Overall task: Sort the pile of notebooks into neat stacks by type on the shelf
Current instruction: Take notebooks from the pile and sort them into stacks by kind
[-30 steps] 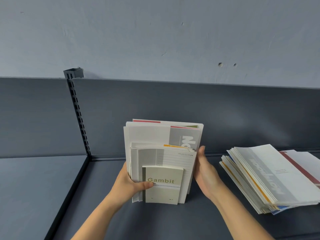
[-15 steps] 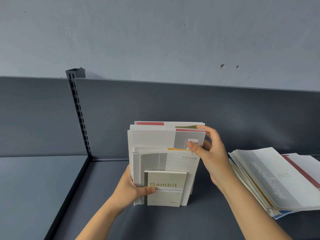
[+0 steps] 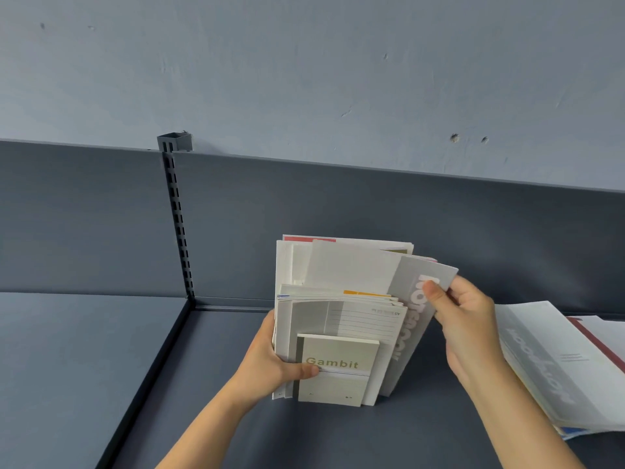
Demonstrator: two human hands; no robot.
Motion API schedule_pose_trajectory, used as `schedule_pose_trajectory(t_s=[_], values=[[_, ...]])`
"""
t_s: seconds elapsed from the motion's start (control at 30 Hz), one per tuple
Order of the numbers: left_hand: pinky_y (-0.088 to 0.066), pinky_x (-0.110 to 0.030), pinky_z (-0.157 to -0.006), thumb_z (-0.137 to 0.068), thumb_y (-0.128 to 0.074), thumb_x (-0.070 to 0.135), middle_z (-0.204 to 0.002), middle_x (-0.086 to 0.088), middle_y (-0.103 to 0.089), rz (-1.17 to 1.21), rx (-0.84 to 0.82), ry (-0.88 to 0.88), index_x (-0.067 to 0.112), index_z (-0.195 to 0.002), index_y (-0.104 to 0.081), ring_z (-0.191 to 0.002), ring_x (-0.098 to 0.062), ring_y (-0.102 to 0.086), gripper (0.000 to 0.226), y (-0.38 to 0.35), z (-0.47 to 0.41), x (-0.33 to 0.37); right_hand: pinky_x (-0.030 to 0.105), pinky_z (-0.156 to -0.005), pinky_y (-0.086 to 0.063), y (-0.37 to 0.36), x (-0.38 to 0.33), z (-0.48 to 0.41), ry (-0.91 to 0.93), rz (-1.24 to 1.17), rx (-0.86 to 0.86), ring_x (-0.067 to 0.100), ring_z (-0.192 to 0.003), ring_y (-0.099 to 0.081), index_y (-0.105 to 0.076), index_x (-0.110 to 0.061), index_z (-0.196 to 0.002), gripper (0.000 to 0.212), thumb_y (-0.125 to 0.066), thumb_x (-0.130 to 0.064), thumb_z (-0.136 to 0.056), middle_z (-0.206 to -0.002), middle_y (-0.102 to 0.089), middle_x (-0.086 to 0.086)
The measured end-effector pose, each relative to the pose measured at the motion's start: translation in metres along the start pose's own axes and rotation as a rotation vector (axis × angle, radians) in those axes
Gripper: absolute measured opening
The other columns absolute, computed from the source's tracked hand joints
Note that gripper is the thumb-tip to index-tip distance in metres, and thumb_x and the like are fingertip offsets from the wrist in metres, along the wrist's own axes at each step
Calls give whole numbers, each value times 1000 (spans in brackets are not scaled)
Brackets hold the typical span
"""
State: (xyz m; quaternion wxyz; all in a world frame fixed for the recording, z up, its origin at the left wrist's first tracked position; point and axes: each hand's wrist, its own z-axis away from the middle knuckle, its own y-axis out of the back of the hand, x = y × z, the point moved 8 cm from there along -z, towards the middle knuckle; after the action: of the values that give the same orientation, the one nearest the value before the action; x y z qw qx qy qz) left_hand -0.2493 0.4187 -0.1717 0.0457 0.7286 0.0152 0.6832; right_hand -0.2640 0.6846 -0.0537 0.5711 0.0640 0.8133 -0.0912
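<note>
On the shelf [image 3: 338, 441], left hand [image 3: 270, 363] grips upright notebooks [image 3: 341, 265], fingers hidden; right hand [image 3: 470, 319] pinches grey notebook [image 3: 411, 319], title apparently half-covered.

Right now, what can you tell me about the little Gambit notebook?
The Gambit notebook is small, with a pale cream-green cover, gold lettering, a line beneath and a dark strip down its spine. It stands upright on the shelf at the front of a bundle of larger notebooks, gripped with them by the left hand, thumb on its cover.
</note>
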Motion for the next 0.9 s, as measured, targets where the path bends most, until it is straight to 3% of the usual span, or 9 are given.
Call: schedule_pose_trajectory(t_s=[0.1,0.3,0.4,0.43,0.53,0.57,0.63,0.73,0.9], values=[[-58,-38,-88,-54,-91,6,-115,3,-69,11,10,7,29,-125,-47,-107,-17,-67,87,-1,-2,-1,15,-66,-52,2,0,0,8,-13,3,10,-84,-70,-68,-18,-101,21,-55,-4,-92,-93,-73,-5],[-56,-41,-90,-52,-92,8,-115,1,-70,6,9,11,27,-124,-49,-107,-18,-68,86,0,-2,-2,20,-72,-55,31,12,-3,-38,-133,67,16,-94,-67,-64,-20,-100,10,-61,-17,-91,-107,-71,7],[-56,-41,-91,-49,-93,14,-114,0,-70,-1,11,17,26,-124,-49,-107,-18,-67,87,-1,-3,-2,28,-79,-57,29,27,-1,-98,-147,-57,15,-96,-69,-65,-13,-106,67,-85,-48,-52,-108,-72,6],[-56,-41,-92,-47,-93,16,-115,-1,-70,-2,11,19,25,-124,-49,-107,-19,-67,89,0,-3,-3,33,-81,-56,25,35,3,-136,-116,-88,18,-98,-69,-65,-11,-107,72,-86,-47,-48,-107,-72,6],[-55,-42,-92,-47,-94,16,-116,-3,-70,-7,3,23,23,-125,-50,-108,-21,-67,89,0,-3,-3,40,-85,-52,13,53,14,-214,-80,-109,27,-101,-68,-65,-9,-107,28,-69,-11,-79,-105,-73,8],[-55,-42,-92,-48,-94,14,-116,-3,-70,-12,2,26,22,-124,-51,-108,-21,-67,88,1,-3,-3,39,-86,-52,18,54,13,-209,-52,-62,27,-100,-67,-64,-8,-107,23,-62,-4,-85,-105,-72,9],[-56,-41,-90,-52,-92,6,-112,-4,-72,-16,5,36,18,-122,-53,-104,-21,-69,81,1,-4,-4,39,-89,-50,40,48,7,-165,-26,55,26,-101,-65,-61,-9,-109,20,-54,-1,-91,-110,-69,11],[-58,-39,-86,-57,-89,-5,-105,-5,-75,-2,24,61,14,-117,-55,-98,-22,-72,72,0,-5,-5,39,-86,-50,87,25,1,-81,46,283,26,-100,-61,-56,-23,-91,19,-54,-4,-93,-101,-65,4],[-58,-29,-78,-59,-88,-4,-104,-3,-75,15,58,59,16,-114,-56,-96,-18,-72,67,0,-6,-7,43,-85,-52,136,-10,6,71,218,570,25,-97,-62,-53,-22,-88,15,-54,-9,-94,-97,-61,3]])
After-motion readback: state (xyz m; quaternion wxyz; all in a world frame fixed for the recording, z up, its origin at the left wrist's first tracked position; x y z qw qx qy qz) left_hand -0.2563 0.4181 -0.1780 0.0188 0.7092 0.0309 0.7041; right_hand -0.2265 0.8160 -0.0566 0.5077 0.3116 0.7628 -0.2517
